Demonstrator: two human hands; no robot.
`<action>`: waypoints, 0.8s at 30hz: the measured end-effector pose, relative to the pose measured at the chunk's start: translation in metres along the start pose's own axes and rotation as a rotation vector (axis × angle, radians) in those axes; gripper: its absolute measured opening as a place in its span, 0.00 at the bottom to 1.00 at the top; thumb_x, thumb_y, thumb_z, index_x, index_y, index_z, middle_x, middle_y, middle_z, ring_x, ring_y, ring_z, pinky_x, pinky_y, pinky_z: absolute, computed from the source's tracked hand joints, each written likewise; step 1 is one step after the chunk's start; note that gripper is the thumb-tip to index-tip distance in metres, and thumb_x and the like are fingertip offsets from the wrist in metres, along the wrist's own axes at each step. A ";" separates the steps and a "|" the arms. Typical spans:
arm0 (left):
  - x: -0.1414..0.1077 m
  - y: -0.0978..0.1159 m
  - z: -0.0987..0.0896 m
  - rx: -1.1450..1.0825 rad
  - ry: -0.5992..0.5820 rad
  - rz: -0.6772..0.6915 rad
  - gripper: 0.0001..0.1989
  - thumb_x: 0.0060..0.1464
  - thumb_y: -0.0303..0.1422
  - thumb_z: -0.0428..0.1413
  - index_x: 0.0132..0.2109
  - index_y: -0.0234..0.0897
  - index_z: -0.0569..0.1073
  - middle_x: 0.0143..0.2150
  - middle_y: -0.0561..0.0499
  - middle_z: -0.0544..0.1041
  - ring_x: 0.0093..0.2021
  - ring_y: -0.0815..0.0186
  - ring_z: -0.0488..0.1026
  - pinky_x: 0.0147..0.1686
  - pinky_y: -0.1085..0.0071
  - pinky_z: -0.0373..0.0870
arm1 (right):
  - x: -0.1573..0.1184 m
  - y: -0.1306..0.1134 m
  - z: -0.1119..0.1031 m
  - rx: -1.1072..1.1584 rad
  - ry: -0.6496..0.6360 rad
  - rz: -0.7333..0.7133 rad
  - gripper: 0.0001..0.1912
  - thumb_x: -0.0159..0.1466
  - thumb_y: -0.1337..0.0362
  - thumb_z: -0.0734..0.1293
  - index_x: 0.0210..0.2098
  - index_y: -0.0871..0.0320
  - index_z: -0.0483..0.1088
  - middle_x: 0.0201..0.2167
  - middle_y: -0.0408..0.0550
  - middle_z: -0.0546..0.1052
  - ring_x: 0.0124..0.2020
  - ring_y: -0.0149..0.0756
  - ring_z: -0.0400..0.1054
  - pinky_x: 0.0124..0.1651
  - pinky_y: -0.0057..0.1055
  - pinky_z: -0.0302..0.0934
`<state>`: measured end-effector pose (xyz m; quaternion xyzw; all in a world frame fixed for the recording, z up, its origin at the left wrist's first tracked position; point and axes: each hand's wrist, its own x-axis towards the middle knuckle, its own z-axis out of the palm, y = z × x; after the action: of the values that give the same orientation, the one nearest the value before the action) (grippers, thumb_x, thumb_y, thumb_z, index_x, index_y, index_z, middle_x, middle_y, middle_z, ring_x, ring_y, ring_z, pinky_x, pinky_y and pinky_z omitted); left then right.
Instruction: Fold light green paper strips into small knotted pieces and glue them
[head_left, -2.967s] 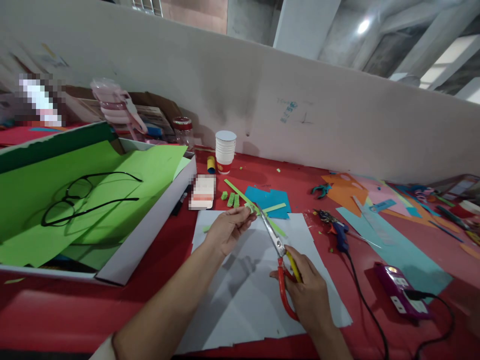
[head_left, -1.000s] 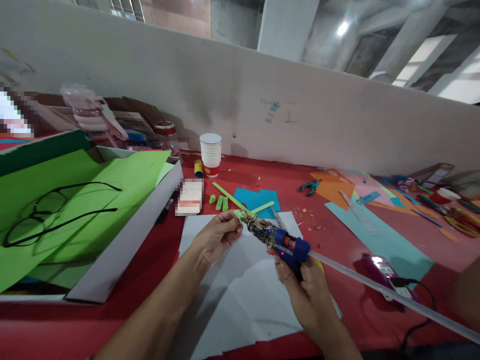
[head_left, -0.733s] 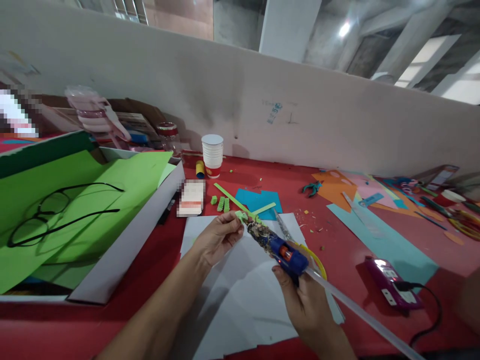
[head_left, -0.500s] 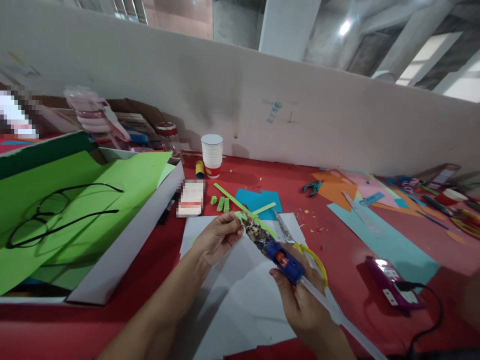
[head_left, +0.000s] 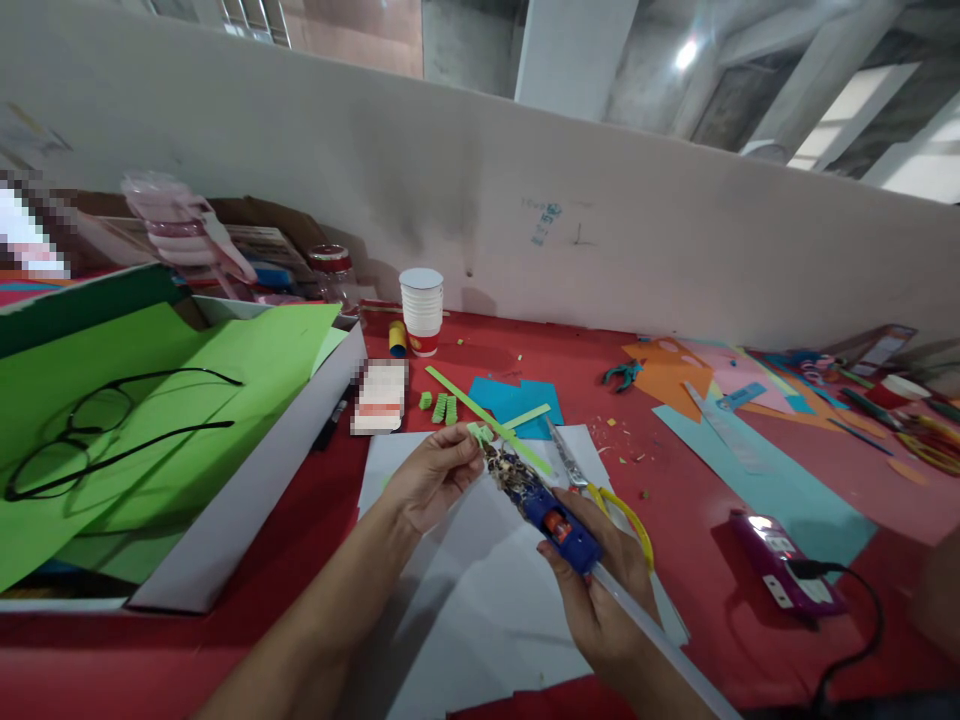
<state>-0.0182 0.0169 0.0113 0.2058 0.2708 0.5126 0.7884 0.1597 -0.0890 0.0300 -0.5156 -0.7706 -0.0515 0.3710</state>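
Pinched in the fingertips of my left hand [head_left: 435,475] is a small folded light-green paper piece [head_left: 480,433]. My right hand [head_left: 611,590] is wrapped around a blue glue gun [head_left: 562,530], with a long clear glue stick [head_left: 660,645] coming out of its back. The gun's nozzle end is caked with dark residue and points at the green piece; whether they touch I cannot tell. Beneath both hands lie white paper sheets [head_left: 480,620]. Yellow-handled scissors [head_left: 574,465] rest beyond the gun, partly hidden by my right hand. Green paper strips [head_left: 487,415] and small folded green pieces [head_left: 442,407] lie ahead.
Left stands an open box [head_left: 262,500] holding green paper and eyeglasses [head_left: 94,430]. Stacked paper cups [head_left: 422,310] stand near the wall. Blue paper [head_left: 517,400], small pliers [head_left: 622,375], a ruler [head_left: 724,425] and a purple power device [head_left: 784,565] with a black cable lie across the red table.
The glue gun has shifted slightly left, its nozzle end closer to the green paper piece. My left hand keeps its pinch, nearly still. The view has moved a little.
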 end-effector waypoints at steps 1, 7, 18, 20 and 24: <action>0.000 0.000 0.000 0.000 -0.006 0.002 0.11 0.32 0.27 0.68 0.24 0.31 0.73 0.20 0.56 0.67 0.20 0.77 0.62 0.21 0.81 0.62 | 0.001 0.001 -0.001 0.019 -0.021 0.008 0.23 0.64 0.65 0.58 0.58 0.52 0.54 0.47 0.53 0.74 0.48 0.49 0.69 0.47 0.45 0.65; 0.000 0.002 0.001 -0.005 -0.021 0.014 0.11 0.34 0.27 0.68 0.26 0.32 0.74 0.20 0.57 0.65 0.20 0.78 0.59 0.21 0.82 0.60 | 0.000 0.003 -0.007 0.189 -0.100 0.173 0.19 0.63 0.61 0.61 0.53 0.54 0.62 0.44 0.52 0.75 0.43 0.46 0.71 0.45 0.40 0.66; -0.001 0.002 0.004 0.153 0.018 0.093 0.08 0.38 0.28 0.66 0.26 0.33 0.74 0.22 0.55 0.70 0.22 0.76 0.63 0.23 0.79 0.59 | 0.035 0.123 -0.022 0.718 0.164 1.221 0.15 0.48 0.56 0.72 0.25 0.56 0.64 0.13 0.38 0.69 0.15 0.30 0.63 0.19 0.26 0.60; -0.001 0.002 0.004 0.178 0.033 0.084 0.09 0.37 0.29 0.66 0.27 0.34 0.75 0.24 0.54 0.72 0.25 0.74 0.67 0.26 0.78 0.61 | 0.034 0.145 -0.022 0.661 0.145 1.282 0.12 0.48 0.59 0.72 0.24 0.55 0.63 0.13 0.38 0.69 0.14 0.30 0.62 0.18 0.27 0.60; -0.002 0.003 0.004 0.250 0.026 0.064 0.08 0.39 0.31 0.65 0.28 0.34 0.75 0.26 0.52 0.74 0.29 0.71 0.71 0.30 0.76 0.63 | 0.028 0.170 -0.027 0.337 -0.025 1.225 0.09 0.55 0.60 0.65 0.23 0.55 0.64 0.16 0.41 0.68 0.19 0.36 0.67 0.27 0.34 0.66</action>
<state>-0.0186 0.0164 0.0165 0.3044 0.3363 0.5024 0.7361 0.3101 -0.0015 0.0160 -0.7980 -0.3377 0.2981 0.4004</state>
